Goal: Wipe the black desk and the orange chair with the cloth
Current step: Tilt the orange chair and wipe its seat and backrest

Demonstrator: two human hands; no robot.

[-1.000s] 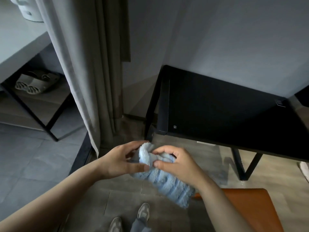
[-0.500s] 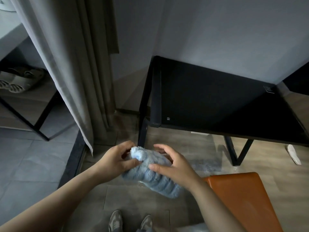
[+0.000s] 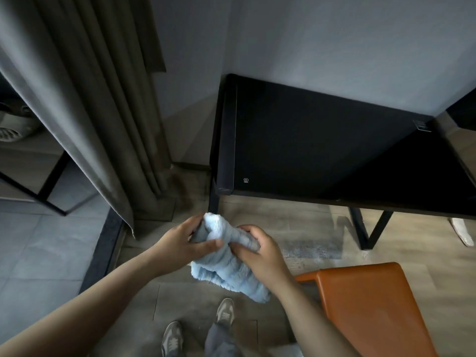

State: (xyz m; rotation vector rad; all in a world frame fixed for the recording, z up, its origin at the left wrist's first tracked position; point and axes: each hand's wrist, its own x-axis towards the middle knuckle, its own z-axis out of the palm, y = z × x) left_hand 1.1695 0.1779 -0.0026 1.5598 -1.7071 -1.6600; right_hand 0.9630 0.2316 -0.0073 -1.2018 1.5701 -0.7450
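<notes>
A fluffy light-blue cloth (image 3: 226, 269) is bunched up between both hands, in front of me and below the desk's near left corner. My left hand (image 3: 180, 243) grips its upper left end, thumb across the front. My right hand (image 3: 260, 253) grips the cloth from the right, fingers curled round a fold. The black desk (image 3: 322, 148) stands against the grey wall ahead, its top bare. The orange chair (image 3: 371, 305) is at the lower right, close to my right forearm.
A grey curtain (image 3: 85, 99) hangs at the left, reaching the floor beside the desk. A black-framed shelf (image 3: 51, 181) with pale shoes stands at far left. My shoes (image 3: 224, 313) are on the wood floor below. A white object (image 3: 461, 233) lies under the desk's right side.
Both hands have squeezed the cloth into a tighter bundle. The view has drifted, and the desk and chair sit a little differently in the frame.
</notes>
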